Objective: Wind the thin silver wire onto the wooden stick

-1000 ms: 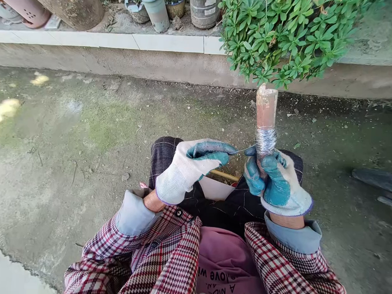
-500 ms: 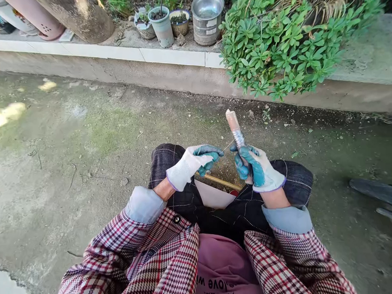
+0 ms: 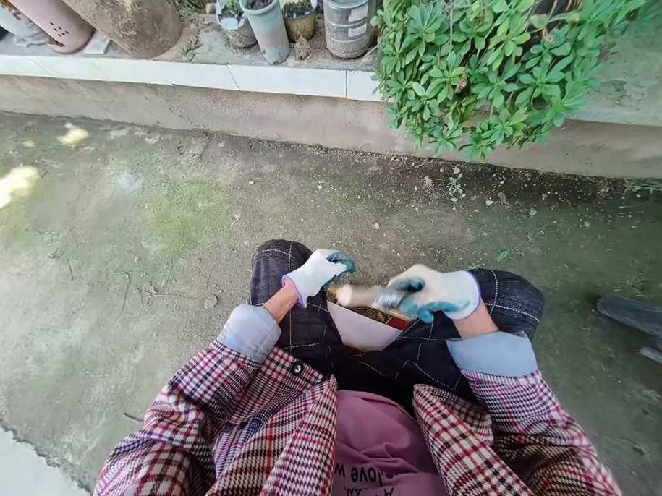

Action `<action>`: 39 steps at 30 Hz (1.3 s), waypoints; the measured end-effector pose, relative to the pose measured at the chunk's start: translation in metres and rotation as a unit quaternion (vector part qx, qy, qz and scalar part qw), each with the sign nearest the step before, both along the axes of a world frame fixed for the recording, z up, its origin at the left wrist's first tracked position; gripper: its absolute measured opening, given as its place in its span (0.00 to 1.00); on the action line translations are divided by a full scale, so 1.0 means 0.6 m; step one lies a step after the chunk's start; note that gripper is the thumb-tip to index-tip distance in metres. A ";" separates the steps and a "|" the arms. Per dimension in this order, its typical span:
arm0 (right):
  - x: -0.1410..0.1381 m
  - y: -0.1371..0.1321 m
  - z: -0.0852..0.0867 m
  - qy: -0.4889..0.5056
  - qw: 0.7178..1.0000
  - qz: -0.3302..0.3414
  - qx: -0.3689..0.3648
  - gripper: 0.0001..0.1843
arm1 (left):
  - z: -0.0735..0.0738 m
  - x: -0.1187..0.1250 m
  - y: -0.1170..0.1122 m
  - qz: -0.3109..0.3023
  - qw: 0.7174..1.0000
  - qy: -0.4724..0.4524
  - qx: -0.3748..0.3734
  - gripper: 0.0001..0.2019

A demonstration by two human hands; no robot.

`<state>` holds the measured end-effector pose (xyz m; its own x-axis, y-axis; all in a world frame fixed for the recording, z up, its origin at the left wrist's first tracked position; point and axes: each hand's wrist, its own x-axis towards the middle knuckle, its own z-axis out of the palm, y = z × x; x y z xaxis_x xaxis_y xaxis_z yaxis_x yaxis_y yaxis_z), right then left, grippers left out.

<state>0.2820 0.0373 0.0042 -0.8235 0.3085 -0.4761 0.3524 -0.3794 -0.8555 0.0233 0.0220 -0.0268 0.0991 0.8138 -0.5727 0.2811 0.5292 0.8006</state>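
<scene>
Both my hands wear white gloves with teal palms and hover over my knees. My right hand (image 3: pixel 436 293) is closed around a pinkish stick (image 3: pixel 356 296) wound with silver wire (image 3: pixel 386 300); the stick lies almost level, pointing left, and is blurred by motion. My left hand (image 3: pixel 316 273) is curled near the stick's left end, fingers pinched together; what it holds is too small and blurred to name. Below the hands sits a white container (image 3: pixel 361 330) between my legs, with a yellowish rod (image 3: pixel 399 315) across it.
A mossy concrete floor (image 3: pixel 147 227) stretches ahead to a low ledge (image 3: pixel 207 76). On the ledge stand small plant pots (image 3: pixel 267 18), a metal bucket (image 3: pixel 347 13) and a leafy green plant (image 3: pixel 478 65) hanging over it. A dark object (image 3: pixel 636 313) lies at the right.
The stick has swung from upright down to nearly level, pointing left, and both hands have dropped toward my lap. My left hand has drawn closer to the stick's end.
</scene>
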 end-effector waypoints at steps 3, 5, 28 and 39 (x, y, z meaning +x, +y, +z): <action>-0.012 -0.015 -0.016 -0.128 0.976 0.143 0.107 0.11 | 0.007 -0.010 0.002 -0.008 0.999 0.034 0.027 0.05; -0.016 -0.017 -0.035 -0.227 0.931 0.174 0.228 0.09 | 0.018 -0.013 0.002 -0.015 0.999 0.043 0.018 0.06; -0.010 0.049 0.001 -0.011 0.953 -0.303 0.013 0.26 | 0.011 -0.002 -0.012 -0.112 0.978 0.015 0.176 0.09; -0.007 0.040 -0.033 -0.140 0.972 0.061 0.178 0.17 | 0.010 -0.011 0.005 0.048 0.995 -0.077 0.029 0.04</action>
<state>0.2778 0.0612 -0.0158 -0.7173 0.4033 -0.5681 0.6146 -0.0178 -0.7886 0.0168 0.0252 -0.0206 0.1017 0.8551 -0.5085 0.1031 0.4993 0.8603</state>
